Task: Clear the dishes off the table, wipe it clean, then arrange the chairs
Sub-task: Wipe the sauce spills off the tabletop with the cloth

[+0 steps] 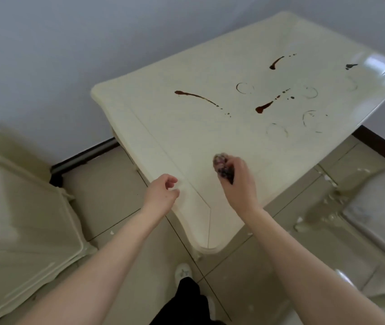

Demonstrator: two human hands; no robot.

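A cream-coloured desk (163, 141) is filling the middle and the upper right of the frame, standing against a pale wall (46, 55). No dishes are lying on it. On its top, in the upper right part, three long brown streaks (196, 96) are showing, together with a small dark smear (351, 66) near the far right edge and several faint ring marks (244, 87).

The right hand (238, 181) is hovering over the near part of the desk, just right of the centre of the frame. Its grip is closed around a dark, crumpled cloth (222, 166), which is sticking out from the fingers toward the top of the frame. I cannot tell if the cloth is touching the surface.

The left hand (161, 193) is staying at the near left edge of the desk, its fingers loosely curled and holding nothing.

At the left of the frame a cream chair (22, 219) is standing on the tiled floor (107, 198). Another chair (374, 219) is showing at the lower right. At the bottom centre a dark trouser leg (186, 299) and a white shoe (183, 272) are visible.
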